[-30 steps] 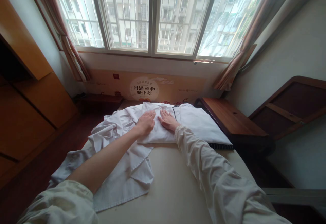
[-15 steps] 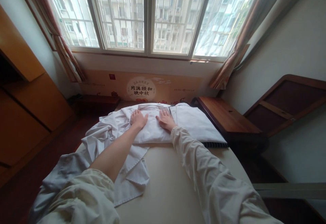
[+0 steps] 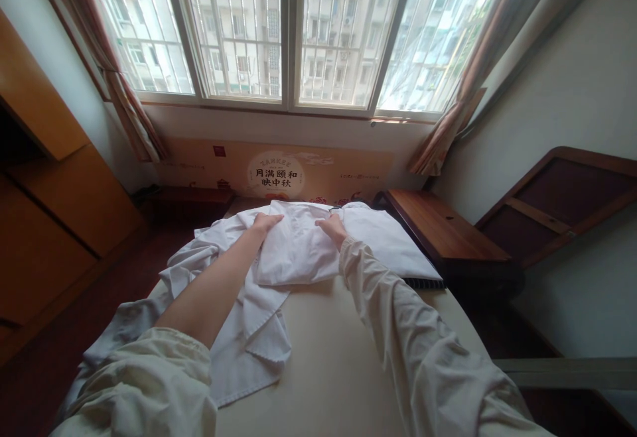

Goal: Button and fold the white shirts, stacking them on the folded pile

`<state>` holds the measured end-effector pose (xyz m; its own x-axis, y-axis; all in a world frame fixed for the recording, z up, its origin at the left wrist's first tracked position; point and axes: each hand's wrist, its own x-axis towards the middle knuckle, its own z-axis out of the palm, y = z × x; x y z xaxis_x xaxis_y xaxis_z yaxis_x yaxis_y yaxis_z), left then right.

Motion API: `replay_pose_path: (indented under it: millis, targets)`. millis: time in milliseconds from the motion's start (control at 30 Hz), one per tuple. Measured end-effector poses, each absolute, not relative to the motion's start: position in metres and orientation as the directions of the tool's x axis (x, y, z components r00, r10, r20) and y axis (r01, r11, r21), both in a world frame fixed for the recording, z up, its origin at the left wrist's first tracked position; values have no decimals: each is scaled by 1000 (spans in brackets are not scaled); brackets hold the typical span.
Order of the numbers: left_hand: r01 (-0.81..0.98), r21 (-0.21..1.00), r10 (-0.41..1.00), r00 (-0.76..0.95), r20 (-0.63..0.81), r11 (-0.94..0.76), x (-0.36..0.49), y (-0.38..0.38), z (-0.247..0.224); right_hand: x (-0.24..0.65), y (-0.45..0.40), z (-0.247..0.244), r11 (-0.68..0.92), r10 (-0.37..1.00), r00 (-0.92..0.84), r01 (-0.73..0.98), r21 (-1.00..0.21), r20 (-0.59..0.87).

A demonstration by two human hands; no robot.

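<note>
a pale table [image 3: 338,357] bears folded and rumpled white cloths [image 3: 297,254].

"What is shown?"
"A folded, roughly rectangular white fabric bundle [image 3: 297,251] is seen, its top lightly creased."
"How is it placed?"
"It is laid toward the far side of a cream, round-edged tabletop [image 3: 336,351] and is held at its left and right sides."

Daylight comes from twelve o'clock, through the wide, metal-barred glass window [image 3: 291,36], its panes hazy with glare. The orange-brown wooden cabinet [image 3: 50,225] at nine and dark-red wooden-toned floor [image 3: 70,331] at eight lie dim. Faint shadows mark the loosely folded white cloth [image 3: 297,251] toward six. Wide-angle distortion slants lines at the edges; tiny print on the beige wall panel [image 3: 318,172] toward eleven blurs.
</note>
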<state>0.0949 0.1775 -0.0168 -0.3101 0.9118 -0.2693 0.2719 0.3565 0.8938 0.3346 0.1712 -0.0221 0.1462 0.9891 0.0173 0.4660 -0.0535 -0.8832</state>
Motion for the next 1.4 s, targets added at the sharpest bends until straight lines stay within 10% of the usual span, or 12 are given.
replay_pose_path:
  millis: [300, 467, 633, 933, 1400]
  targets:
    - [-22, 980, 971, -134, -199, 198, 84, 175, 32, 351, 170, 21, -184, 981, 104, 261, -948, -162]
    - [-96, 946, 951, -42, 307, -310, 81, 168, 92, 368, 162, 71, 272, 960, 50, 81, -959, 277]
    - [115, 777, 785, 133, 605, -619, 52, 132, 99, 390, 125, 69, 604, 764, -12, 365, -709, 645]
    - [421, 424, 574, 739, 352, -802, 6, 35, -5, 421, 33, -33, 769, 639, -688, 580, -268, 344]
    - [768, 282, 818, 536, 209, -575, 99, 12, -38, 354, 7, -40, 663, 747, -584, 682, -307, 317]
